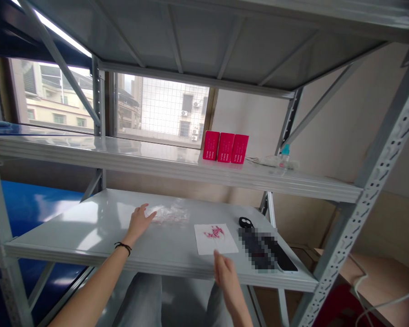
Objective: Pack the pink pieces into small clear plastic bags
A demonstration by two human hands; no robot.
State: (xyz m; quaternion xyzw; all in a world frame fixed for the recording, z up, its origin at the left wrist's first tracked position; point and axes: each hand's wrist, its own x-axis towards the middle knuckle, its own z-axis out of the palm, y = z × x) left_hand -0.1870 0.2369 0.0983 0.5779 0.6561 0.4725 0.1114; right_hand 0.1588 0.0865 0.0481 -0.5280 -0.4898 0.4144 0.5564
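My left hand (140,223), a dark band around its wrist, reaches over the lower shelf with thumb and fingers apart. Its fingertips are at the near-left edge of some clear crinkled plastic (172,214); whether they touch it I cannot tell. My right hand (225,270) is closed in a pinch at the shelf's front edge, just below a white square sheet (202,247). Anything between those fingers is too small to make out. Small pink-red pieces (215,232) lie scattered in the middle of the sheet.
To the right lie a black round object (245,222) and a dark phone-like slab (282,254), partly pixelated. Three red boxes (226,147) and a bottle with a blue cap (285,156) stand on the shelf above (150,161). Metal posts (344,218) frame the rack.
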